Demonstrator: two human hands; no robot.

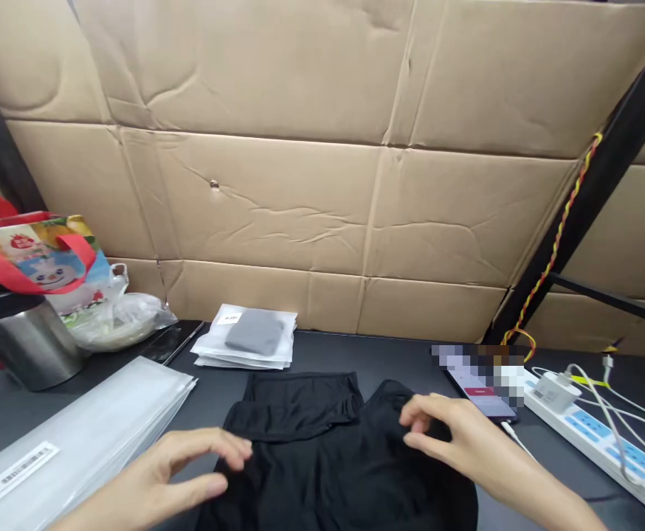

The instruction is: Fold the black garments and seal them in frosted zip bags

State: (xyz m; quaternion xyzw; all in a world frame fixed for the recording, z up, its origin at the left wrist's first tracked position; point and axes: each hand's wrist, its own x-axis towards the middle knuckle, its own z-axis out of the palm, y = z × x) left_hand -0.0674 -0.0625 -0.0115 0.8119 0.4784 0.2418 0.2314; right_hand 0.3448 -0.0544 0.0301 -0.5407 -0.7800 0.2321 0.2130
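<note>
A black garment (322,472) of thin, soft cloth lies on the dark table in front of me; I cannot make out its exact kind. At its far left, a section (294,417) is folded over on itself, while the far right part is rumpled. My left hand (190,464) is over the garment's left edge, thumb and fingers apart, with nothing held. Above the right part hovers my right hand (438,431), its fingers curled but parted from the thumb, gripping nothing. Whether the fingertips touch the cloth is unclear.
Flat translucent bags with a barcode label (23,472) are stacked at left. Smaller white packets (245,335) lie at the back. A steel flask (35,339) and colourful carrier bag (40,258) stand far left. At right are a phone (483,391) and power strip (593,431) with cables.
</note>
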